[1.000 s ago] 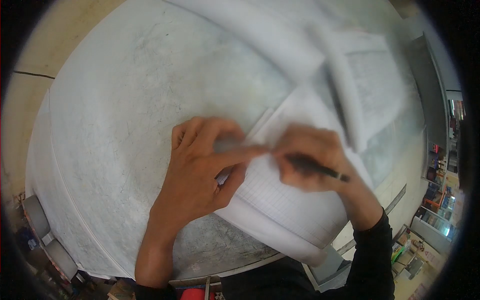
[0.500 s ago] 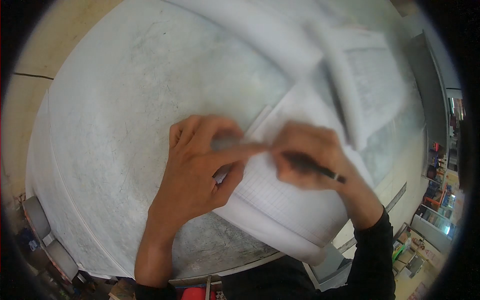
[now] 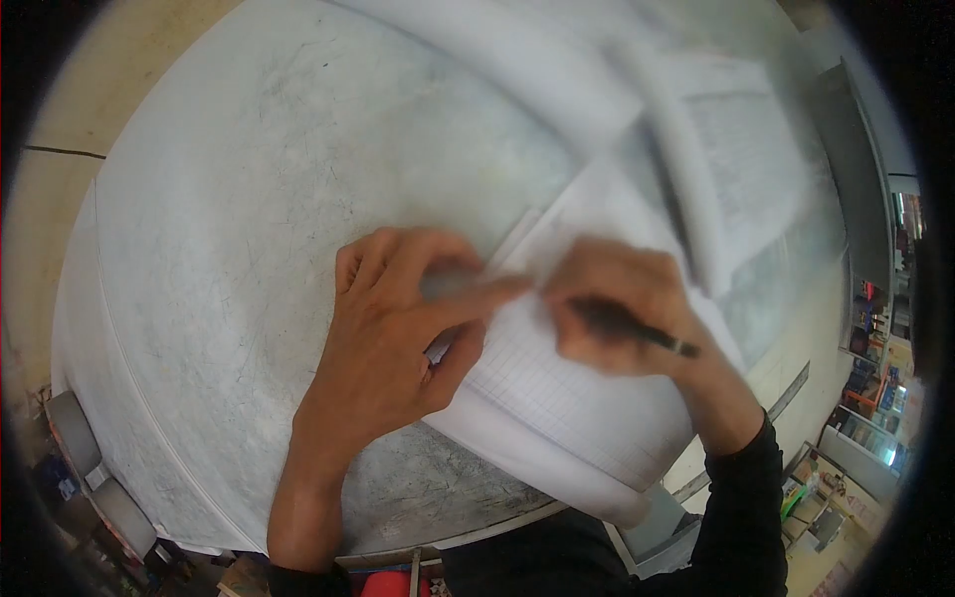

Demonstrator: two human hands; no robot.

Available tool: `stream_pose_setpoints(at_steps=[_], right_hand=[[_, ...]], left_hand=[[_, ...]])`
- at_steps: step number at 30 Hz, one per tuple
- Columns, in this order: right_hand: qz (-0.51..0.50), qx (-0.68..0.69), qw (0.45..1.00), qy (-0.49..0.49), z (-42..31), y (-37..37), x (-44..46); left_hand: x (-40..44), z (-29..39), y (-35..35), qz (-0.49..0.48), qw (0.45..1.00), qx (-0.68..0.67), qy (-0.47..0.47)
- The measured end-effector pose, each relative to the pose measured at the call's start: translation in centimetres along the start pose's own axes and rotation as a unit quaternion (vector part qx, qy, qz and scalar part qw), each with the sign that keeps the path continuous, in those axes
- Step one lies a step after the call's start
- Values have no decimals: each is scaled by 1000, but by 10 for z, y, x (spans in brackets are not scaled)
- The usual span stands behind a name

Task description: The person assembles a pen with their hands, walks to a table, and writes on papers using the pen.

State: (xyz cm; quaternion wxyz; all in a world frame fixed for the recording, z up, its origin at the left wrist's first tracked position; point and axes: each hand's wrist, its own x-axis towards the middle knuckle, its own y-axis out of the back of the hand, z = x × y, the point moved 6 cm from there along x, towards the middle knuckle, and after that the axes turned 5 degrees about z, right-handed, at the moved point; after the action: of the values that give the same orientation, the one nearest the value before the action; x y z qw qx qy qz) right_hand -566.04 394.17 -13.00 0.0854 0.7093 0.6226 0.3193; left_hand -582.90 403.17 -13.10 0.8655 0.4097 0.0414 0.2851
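Note:
A squared-paper notebook [image 3: 587, 403] lies on the table in front of me, its near pages curling over at the lower edge. My left hand [image 3: 388, 328] rests at its left side, fingers apart, with the index finger stretched out over the page. The undersides of the other fingers are partly hidden. Over the right part of the page, my right hand [image 3: 627, 303] is closed around a dark pen [image 3: 637, 330], whose back end points down to the right. Motion smears this hand, and the pen's tip is out of sight behind the fingers.
Beyond the notebook, a blurred open book [image 3: 746, 159] with curling pages lies on the scratched grey table [image 3: 229, 229]. Grey chairs [image 3: 95, 468] stand at the lower left. Shelves with goods [image 3: 875, 378] are at the far right, and something red [image 3: 386, 584] shows below the table edge.
My right hand and the pen have shifted slightly to the right, away from the left index fingertip. The left hand and notebook look nearly the same.

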Motion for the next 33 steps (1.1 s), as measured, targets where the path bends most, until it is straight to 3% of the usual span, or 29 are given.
stream_pose_setpoints(at_steps=[33], right_hand=[[18, -3, 1000, 10, 1, 1, 1]], left_hand=[[1, -1, -1, 0, 1000, 1, 0]])
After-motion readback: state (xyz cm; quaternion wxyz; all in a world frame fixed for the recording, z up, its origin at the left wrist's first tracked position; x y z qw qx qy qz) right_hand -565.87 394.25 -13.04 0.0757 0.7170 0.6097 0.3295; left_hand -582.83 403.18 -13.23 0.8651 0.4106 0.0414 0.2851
